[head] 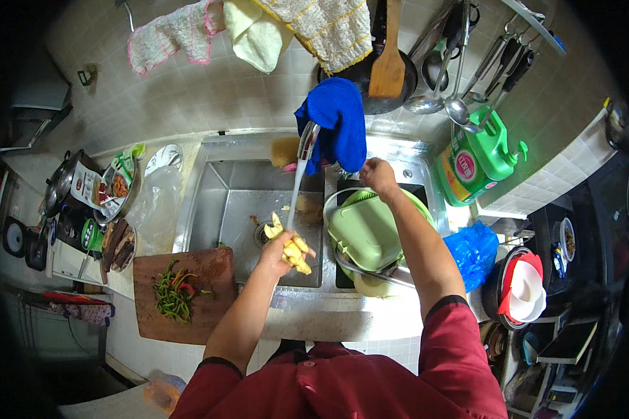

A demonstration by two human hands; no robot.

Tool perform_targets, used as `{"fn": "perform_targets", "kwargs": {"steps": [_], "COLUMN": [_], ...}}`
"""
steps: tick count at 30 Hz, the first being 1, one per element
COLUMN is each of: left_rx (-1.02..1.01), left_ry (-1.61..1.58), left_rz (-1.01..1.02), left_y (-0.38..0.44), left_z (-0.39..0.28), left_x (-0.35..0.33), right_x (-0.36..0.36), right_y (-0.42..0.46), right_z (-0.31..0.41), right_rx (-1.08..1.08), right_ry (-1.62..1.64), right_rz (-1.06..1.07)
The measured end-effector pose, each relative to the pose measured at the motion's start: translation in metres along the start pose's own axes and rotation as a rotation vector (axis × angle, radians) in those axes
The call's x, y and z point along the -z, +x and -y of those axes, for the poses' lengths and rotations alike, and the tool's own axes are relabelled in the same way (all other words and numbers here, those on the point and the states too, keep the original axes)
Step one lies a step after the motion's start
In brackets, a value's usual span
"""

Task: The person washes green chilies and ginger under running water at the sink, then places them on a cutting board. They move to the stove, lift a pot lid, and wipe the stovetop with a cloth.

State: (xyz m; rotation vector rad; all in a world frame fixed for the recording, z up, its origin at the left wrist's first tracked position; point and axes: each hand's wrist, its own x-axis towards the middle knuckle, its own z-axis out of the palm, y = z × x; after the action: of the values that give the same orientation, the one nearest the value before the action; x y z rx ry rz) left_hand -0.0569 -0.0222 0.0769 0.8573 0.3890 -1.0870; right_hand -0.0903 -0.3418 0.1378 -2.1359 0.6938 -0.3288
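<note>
My left hand [280,254] holds several pale yellow peeled pieces, which look like ginger [293,251], over the steel sink basin [230,209]. Water runs onto them from the faucet [308,140]. A blue cloth [335,115] drapes over the faucet's body. My right hand [379,175] is at the cloth's lower right edge, fingers towards the faucet base; what its fingertips touch is hidden. Beneath my right forearm, a light green plastic basin [367,230] lies upside down over the right-hand side of the sink. A brown sponge [284,152] rests behind the basin.
On the left, a wooden cutting board [188,324] bears sliced green and red peppers [175,293]. A clear plastic bag [157,204] lies beyond it. To the right stand a green detergent jug [474,162] and a blue plastic bag [472,254]. Ladles [424,105] and a wooden spatula [388,73] hang on the wall.
</note>
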Motion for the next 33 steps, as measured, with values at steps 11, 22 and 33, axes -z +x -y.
{"fn": "perform_targets", "kwargs": {"steps": [11, 22, 33], "left_rx": [-0.078, -0.143, -0.167], "left_ry": [0.030, 0.046, 0.058], "left_rz": [0.044, -0.035, -0.123], "left_y": [0.006, 0.017, 0.016], "left_z": [0.001, 0.002, -0.021], "left_x": [-0.006, -0.018, -0.004], "right_x": [-0.027, -0.022, -0.025], "right_y": [-0.014, -0.011, 0.004], "right_z": [0.042, 0.033, 0.021], "right_rx": [0.296, 0.498, 0.233], "right_ry": [-0.340, -0.379, -0.101], "right_rz": [-0.078, -0.073, -0.179]}}
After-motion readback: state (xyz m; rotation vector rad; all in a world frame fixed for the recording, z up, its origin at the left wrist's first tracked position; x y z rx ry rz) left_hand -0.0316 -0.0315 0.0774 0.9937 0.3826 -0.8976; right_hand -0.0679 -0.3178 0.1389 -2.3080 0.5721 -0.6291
